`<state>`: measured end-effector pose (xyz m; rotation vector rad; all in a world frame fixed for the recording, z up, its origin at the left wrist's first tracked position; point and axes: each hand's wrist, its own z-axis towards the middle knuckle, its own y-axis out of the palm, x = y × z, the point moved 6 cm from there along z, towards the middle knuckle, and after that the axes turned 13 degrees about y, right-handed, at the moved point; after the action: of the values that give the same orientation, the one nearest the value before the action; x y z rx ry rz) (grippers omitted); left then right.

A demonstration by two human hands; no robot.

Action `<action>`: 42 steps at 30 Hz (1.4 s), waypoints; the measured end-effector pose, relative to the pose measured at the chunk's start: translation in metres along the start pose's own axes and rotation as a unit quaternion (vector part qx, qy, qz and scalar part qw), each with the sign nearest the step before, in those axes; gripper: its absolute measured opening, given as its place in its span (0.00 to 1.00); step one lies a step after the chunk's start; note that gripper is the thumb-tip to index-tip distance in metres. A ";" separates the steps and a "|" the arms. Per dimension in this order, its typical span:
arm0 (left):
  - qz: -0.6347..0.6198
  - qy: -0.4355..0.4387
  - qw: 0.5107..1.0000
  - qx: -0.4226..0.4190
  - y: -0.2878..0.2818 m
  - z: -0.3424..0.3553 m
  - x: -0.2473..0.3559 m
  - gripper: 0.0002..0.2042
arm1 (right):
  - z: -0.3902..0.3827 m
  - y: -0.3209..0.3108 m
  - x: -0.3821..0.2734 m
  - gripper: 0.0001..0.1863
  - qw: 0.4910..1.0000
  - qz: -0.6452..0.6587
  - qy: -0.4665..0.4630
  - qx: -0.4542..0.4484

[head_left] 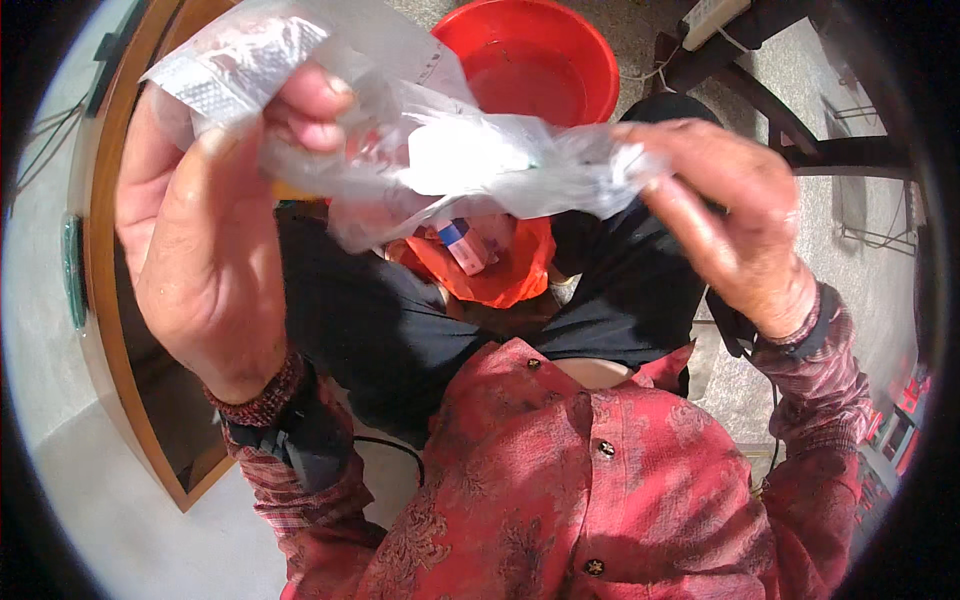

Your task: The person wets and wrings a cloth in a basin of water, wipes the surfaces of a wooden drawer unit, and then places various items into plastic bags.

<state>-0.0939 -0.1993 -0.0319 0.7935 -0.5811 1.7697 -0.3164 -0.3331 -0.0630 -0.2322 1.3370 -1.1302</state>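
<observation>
A clear plastic bag point(385, 150) is stretched between my two hands, up close in the head view. A bright white piece point(455, 158) shows in its middle; glare hides what it is. My left hand point(215, 200) grips the bag's left end with the thumb and bent fingers, and a strip with a fine dotted pattern point(240, 75) sticks up there. My right hand point(725, 205) pinches the gathered, twisted right end between thumb and fingers. Below the bag, between my knees, a red plastic bag point(515, 280) stands open with a small white-and-blue box point(465, 247) in it.
A red basin point(530, 60) stands on the floor ahead. A wooden-framed piece of furniture point(105, 250) runs along my left. At the far right are a dark wooden chair or table frame point(800, 130) and a white power strip point(712, 20). A dark cable point(395, 445) curves beside my left arm.
</observation>
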 end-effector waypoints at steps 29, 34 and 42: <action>0.066 -0.074 0.995 -0.003 0.035 0.028 -0.033 0.11 | 0.007 -0.064 0.054 0.15 0.906 0.334 0.190 0.178; 0.049 -0.304 0.945 -0.114 0.024 -0.049 -0.082 0.07 | -0.061 -0.114 0.077 0.16 0.903 0.283 0.193 0.259; 0.123 -0.495 0.793 -0.332 0.042 -0.182 -0.208 0.11 | -0.147 -0.143 0.080 0.18 0.924 -0.079 0.209 0.310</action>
<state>-0.1316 -0.2126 -0.3084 1.1162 -1.9527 1.0733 -0.5270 -0.3970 -0.0563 0.3948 1.2630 -1.7488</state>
